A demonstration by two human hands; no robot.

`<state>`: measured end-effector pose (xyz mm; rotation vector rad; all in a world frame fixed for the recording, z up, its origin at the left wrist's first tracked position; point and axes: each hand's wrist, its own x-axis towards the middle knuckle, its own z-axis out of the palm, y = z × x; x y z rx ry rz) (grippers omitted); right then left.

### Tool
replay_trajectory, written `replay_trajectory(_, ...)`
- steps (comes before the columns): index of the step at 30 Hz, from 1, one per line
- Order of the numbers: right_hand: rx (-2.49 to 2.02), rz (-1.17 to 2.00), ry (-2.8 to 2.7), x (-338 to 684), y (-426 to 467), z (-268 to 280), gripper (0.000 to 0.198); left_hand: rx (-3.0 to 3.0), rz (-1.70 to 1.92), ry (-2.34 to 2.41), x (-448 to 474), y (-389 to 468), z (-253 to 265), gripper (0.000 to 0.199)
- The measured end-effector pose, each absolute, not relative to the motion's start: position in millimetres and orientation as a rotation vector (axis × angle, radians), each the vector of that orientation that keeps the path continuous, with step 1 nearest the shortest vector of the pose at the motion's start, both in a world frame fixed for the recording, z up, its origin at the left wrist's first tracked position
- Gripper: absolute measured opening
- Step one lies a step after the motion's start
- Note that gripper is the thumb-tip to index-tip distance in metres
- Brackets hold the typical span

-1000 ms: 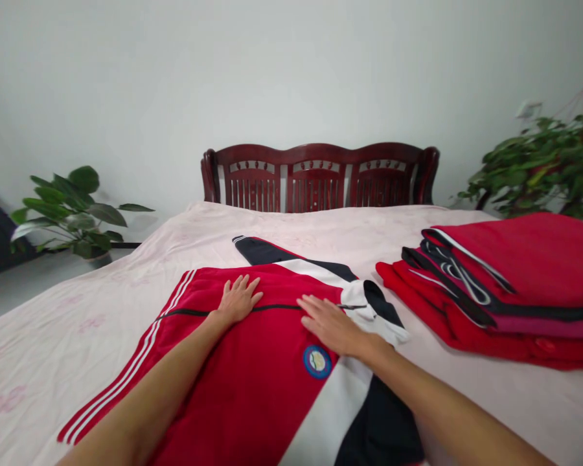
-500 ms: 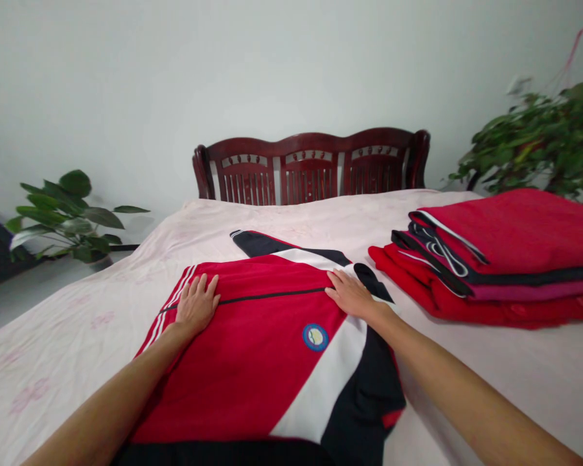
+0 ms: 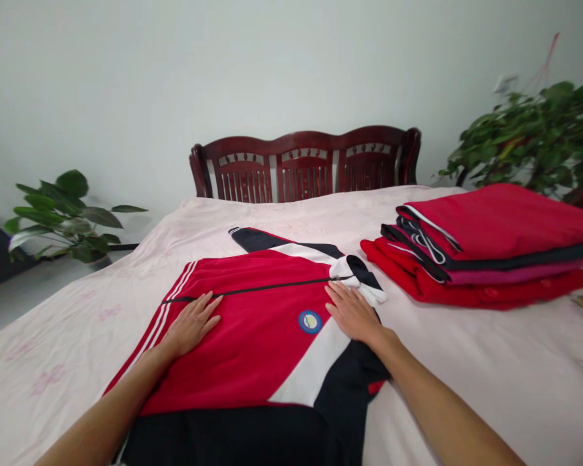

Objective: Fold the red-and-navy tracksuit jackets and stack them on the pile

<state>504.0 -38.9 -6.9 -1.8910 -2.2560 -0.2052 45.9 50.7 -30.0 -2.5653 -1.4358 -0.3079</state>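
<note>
A red, white and black zip jacket (image 3: 257, 349) lies front up and sideways, its striped hem to the left and its collar (image 3: 350, 266) to the right. My left hand (image 3: 190, 329) rests flat on the red front near the hem, just below the dark zip line (image 3: 272, 287). Flat near the collar lies my right hand (image 3: 352, 310), over the red and white panels. A round blue badge (image 3: 309, 321) sits between the hands. One dark sleeve (image 3: 252, 241) stretches away at the far side; the near sleeve is partly under my right forearm.
A stack of folded red and dark clothes (image 3: 505, 226) stands at the right on the pale floral bedsheet (image 3: 466, 369). Behind the bed is a dark wooden headrest (image 3: 304, 162). Leafy plants stand at the left (image 3: 72, 217) and right (image 3: 534, 139).
Both hands have slid toward me over the jacket front, off the zip and collar. The view has shifted slightly, showing more of the bed at right.
</note>
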Motion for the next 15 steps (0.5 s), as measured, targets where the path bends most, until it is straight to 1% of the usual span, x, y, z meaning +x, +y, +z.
replay_trajectory(7,-1.987,-0.275,-2.11,504.7,-43.5,-6.9,0.053,-2.557,-0.348,-1.409,46.2,50.6,-31.9,0.057)
replay_trajectory(15,-2.02,-0.273,-2.062,508.1,-47.0,-6.9,0.051,-2.554,-0.358,-1.399,46.9,52.9,-33.6,0.056)
